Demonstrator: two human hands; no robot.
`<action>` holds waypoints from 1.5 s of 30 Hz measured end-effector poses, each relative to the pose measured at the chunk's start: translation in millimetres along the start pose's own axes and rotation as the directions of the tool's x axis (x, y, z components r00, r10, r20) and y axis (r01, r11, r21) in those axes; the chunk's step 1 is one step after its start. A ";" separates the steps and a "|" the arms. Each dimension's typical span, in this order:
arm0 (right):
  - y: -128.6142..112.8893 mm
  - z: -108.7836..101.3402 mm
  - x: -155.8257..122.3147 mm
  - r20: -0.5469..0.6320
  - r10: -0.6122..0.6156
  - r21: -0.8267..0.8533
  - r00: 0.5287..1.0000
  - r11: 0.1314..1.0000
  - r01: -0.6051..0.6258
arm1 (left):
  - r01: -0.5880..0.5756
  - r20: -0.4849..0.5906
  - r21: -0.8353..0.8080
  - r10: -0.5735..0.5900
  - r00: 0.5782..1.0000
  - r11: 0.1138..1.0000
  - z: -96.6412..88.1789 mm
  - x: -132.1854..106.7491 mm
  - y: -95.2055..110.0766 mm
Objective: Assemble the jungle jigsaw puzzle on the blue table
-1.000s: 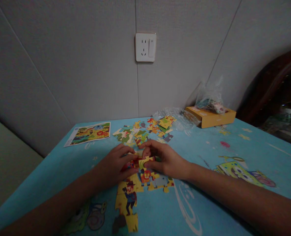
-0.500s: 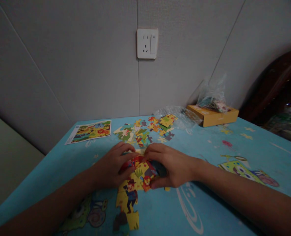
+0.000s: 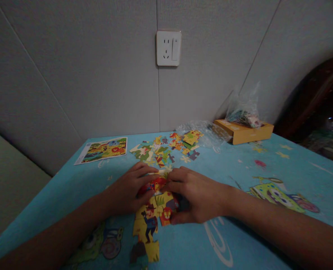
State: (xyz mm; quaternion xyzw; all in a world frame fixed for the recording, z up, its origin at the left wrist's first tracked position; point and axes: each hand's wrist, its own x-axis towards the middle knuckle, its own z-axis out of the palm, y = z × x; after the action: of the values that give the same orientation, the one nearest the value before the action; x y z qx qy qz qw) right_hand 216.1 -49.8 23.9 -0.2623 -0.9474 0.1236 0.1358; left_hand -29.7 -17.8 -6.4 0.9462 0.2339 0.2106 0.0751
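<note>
A partly joined jigsaw puzzle (image 3: 150,221) lies flat on the table in front of me, with a figure in a hat and blue clothes on a yellow ground. My left hand (image 3: 132,189) holds its upper left part, thumb and fingers curved over the red area. From the right, my right hand (image 3: 190,195) grips a puzzle piece section (image 3: 164,204) with green grass and a small lion, thumb at its lower edge and fingers on top. That section sits against the right side of the joined part. Fingers hide some of the seams.
Loose puzzle pieces (image 3: 162,152) are heaped behind my hands. A printed picture sheet (image 3: 106,150) lies at the back left. Crumpled clear plastic (image 3: 202,131) and a yellow box (image 3: 252,134) with a plastic bag (image 3: 243,112) on it stand near the wall.
My right hand has shifted slightly down and left with the lion section, which has turned a little and now sits straighter beside the joined part. My left hand stays nearly in place.
</note>
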 end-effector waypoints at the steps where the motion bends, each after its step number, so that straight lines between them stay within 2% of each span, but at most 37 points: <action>1: -0.1 0.3 0.1 -0.001 0.012 0.005 1.000 1.000 -0.012 | -0.003 -0.003 -0.003 0.003 1.000 1.000 -0.1 0.3 0.1; 9: 4.7 -5.0 -1.8 -0.026 0.053 0.030 0.998 0.998 -0.053 | -0.014 -0.052 0.014 0.014 0.999 1.000 3.2 -0.6 0.0; 14: 12.9 -6.8 -3.8 0.010 0.115 -0.012 0.993 0.993 -0.115 | -0.001 -0.035 0.017 0.001 0.999 1.000 2.3 -1.1 0.0; 22: 29.6 -14.4 -7.7 0.031 0.128 -0.014 0.991 0.992 -0.127 | 0.033 -0.021 0.045 -0.032 0.999 0.998 0.0 -2.6 0.4; 26: 36.8 -17.1 -9.4 0.002 0.112 -0.011 0.994 0.994 -0.112 | 0.043 -0.018 0.058 -0.042 0.999 0.997 0.8 -3.5 -1.3; 32: 37.2 -14.8 -8.0 0.010 -0.016 0.087 1.000 0.996 0.015 | 0.011 -0.030 0.048 -0.009 1.000 0.999 3.9 -1.5 -3.0; 41: 35.2 -16.6 -10.1 0.071 0.047 -0.001 0.996 0.999 -0.047 | 0.043 -0.043 0.056 -0.041 0.998 0.998 2.5 -2.4 -1.2; 43: 39.8 -15.9 -9.7 0.038 0.050 -0.009 0.998 0.999 -0.050 | 0.049 -0.034 0.049 -0.047 0.998 0.998 1.3 -2.1 -0.1; 45: 51.6 -14.1 -8.9 -0.107 0.115 -0.057 0.988 0.991 -0.121 | 0.051 -0.023 0.045 -0.050 0.998 0.998 0.3 -1.7 0.6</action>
State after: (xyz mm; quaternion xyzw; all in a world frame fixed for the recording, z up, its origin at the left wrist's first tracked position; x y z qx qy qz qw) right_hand 251.9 -9.3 19.5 -0.3281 -0.9253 0.0876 0.1688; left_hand -30.7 -19.1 -7.1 0.9391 0.2632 0.2135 0.0563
